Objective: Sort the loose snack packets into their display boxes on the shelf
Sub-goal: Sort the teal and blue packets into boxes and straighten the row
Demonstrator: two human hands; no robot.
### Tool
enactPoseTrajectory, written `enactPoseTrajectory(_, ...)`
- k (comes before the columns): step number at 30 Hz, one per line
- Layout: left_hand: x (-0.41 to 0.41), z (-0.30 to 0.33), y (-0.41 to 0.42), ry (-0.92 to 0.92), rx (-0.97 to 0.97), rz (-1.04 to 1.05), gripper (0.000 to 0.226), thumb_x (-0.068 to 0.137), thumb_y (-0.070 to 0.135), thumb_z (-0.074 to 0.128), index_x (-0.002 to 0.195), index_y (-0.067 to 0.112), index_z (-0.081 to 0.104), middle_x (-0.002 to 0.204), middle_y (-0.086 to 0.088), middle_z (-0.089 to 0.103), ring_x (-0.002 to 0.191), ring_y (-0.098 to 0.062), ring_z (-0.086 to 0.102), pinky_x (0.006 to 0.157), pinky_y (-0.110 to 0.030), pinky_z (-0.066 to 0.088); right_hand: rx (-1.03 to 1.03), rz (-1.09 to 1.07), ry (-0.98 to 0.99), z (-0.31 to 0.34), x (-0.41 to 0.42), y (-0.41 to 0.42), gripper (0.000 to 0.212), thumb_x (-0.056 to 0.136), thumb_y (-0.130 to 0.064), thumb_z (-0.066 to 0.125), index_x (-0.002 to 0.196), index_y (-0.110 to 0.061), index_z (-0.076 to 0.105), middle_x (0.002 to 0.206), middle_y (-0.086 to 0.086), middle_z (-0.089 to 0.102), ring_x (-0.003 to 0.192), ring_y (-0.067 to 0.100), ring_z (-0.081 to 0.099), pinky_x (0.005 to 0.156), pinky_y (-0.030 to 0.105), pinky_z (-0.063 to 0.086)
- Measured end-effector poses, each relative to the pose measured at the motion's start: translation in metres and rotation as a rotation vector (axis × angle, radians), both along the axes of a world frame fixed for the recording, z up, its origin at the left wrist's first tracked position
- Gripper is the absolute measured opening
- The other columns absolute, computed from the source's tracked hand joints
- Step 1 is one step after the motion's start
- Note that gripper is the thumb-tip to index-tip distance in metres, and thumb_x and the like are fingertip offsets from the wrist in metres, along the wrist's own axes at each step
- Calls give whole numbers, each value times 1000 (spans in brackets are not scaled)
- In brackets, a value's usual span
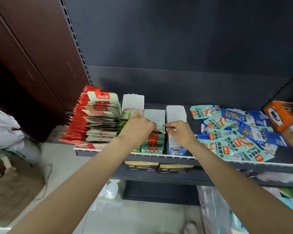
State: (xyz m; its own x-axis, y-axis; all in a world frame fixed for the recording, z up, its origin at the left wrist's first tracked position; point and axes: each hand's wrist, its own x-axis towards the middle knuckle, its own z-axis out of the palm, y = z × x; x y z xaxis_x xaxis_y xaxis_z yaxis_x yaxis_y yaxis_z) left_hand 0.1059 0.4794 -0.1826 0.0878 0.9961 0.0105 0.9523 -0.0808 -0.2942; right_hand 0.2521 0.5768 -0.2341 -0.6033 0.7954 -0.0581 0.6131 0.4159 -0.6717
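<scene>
On the dark grey metal shelf [184,158], both hands meet over the pale teal cardboard display box [153,149], which stands at the front edge between a green display box [125,118] on its left and a blue-and-white display box [175,150] on its right. The left hand [139,126] has its fingers curled, pinching the top edge of a pale teal snack packet [160,130] standing at the back of the row in the teal box. The right hand [179,130] pinches the same packet's right corner between thumb and forefinger. Right of the boxes, a loose heap of teal and blue snack packets [233,130] lies flat on the shelf, touching and overlapping one another. An orange carton [279,115] lies tilted at the heap's far right. At the shelf's left end stand rows of red foil packets [76,119] and cream hang-tab packets [102,120].
</scene>
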Motion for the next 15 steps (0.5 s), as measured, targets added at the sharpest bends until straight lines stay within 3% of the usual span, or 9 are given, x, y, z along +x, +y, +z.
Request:
enactPoseTrajectory(4, 15, -7, 5, 129, -132, 45, 21, 87, 3, 47, 96, 16, 60, 75, 1, 53, 82, -22, 45, 90, -39, 29, 10, -27, 46, 0, 18, 5, 27, 92, -2, 53, 113, -9, 68, 117, 3, 67, 105, 13, 61, 89, 10, 37)
enactPoseTrajectory(7, 28, -7, 15, 115, -163, 79, 15, 90, 8, 45, 95, 16, 57, 90, -2, 63, 104, -24, 46, 91, -42, 30, 9, -88, 90, -2, 38, 15, 27, 91, -1, 54, 112, -9, 68, 113, 4, 68, 104, 16, 62, 95, 23, 46)
enactPoseTrajectory(9, 40, -3, 24, 36, -113, 65, 18, 93, 14, 43, 102, 14, 58, 100, -5, 65, 108, -26, 46, 89, -40, 31, 12, -132, 88, -5, 54, 23, 27, 90, 0, 54, 112, -8, 68, 110, 7, 69, 102, 19, 63, 93, 28, 50)
enactPoseTrajectory(12, 64, -4, 43, -145, -51, 40, 27, 96, 20, 39, 115, 12, 56, 112, -8, 63, 112, -27, 47, 89, -38, 31, 35, -182, 6, -11, 82, 38, 28, 91, 0, 51, 114, -7, 67, 110, 9, 69, 103, 21, 63, 86, 21, 46)
enactPoseTrajectory(15, 99, -13, 69, -415, -13, -29, 30, 95, 16, 41, 121, 11, 55, 115, -9, 60, 113, -27, 49, 92, -36, 36, 64, -193, -138, -21, 111, 58, 31, 92, -3, 50, 119, -10, 64, 120, 9, 65, 108, 23, 60, 91, 27, 44)
